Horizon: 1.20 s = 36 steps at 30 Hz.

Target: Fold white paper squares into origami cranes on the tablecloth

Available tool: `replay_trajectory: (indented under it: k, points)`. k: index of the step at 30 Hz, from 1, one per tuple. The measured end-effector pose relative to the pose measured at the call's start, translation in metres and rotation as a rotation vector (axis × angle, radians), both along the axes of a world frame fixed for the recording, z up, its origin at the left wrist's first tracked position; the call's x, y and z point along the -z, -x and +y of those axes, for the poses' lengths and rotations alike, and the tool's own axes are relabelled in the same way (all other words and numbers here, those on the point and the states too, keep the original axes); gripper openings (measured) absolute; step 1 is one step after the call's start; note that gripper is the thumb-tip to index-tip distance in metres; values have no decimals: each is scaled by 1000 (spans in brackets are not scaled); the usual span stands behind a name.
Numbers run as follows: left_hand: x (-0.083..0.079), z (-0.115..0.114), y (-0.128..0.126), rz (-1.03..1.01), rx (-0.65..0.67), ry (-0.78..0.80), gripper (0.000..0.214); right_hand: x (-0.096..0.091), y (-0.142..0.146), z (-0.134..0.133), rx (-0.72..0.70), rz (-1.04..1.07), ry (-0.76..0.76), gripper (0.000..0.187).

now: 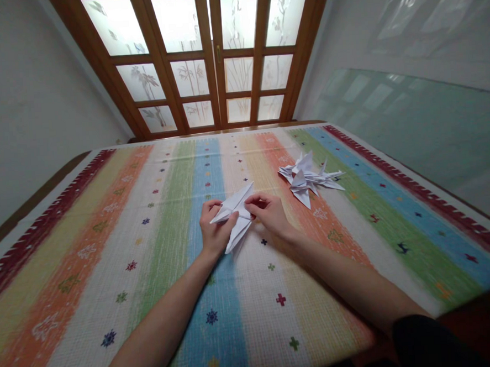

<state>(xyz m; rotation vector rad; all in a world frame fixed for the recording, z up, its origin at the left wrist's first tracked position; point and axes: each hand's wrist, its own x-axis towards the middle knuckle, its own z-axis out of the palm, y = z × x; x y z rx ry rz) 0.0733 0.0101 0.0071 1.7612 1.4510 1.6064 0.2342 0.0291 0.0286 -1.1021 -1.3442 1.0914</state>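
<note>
A white folded-paper crane (241,223) is held between my two hands above the middle of the striped tablecloth (170,321). Its pointed ends stick out toward the far side and toward me. My left hand (216,227) grips the paper from the left, thumb on top and fingers curled behind. From the right, my right hand (268,211) pinches the crane's edge between thumb and forefinger. The undersides of the fingers are hidden.
A small pile of white paper cranes (309,178) lies to the right, beyond my right hand. Wooden doors with frosted panes (216,58) stand past the table's far edge. A pale glass panel (412,134) lines the right wall.
</note>
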Motion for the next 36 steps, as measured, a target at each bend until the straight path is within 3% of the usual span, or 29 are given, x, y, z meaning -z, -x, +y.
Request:
replay_trajectory:
  k: [5,11,15,17,20,23,25,28,30,33,36]
  points:
    - [4,8,-2,-349,-64,232,25,1,-4,5,86,45,65,18]
    - [6,14,2,-419,-133,338,27,11,-13,17,184,32,105,10]
    - [8,19,12,-268,-156,343,19,21,-21,25,192,-166,30,6]
    - [7,19,17,-126,-195,346,27,24,-24,27,154,-259,-23,8]
    - [5,16,21,135,-274,211,52,26,-28,28,122,-347,-80,12]
    - [3,13,21,360,-344,62,52,24,-29,26,106,-405,-102,15]
    - [4,13,20,478,-231,70,40,23,-29,25,103,-436,-103,17]
    - [6,15,21,550,150,104,28,23,-30,25,104,-457,-121,19]
    - [7,17,21,520,351,64,32,24,-31,26,93,-444,-123,19]
    - [4,15,20,471,568,29,37,25,-33,29,81,-378,-69,16]
    - [-3,8,17,505,752,72,25,28,-34,33,84,-272,18,14]
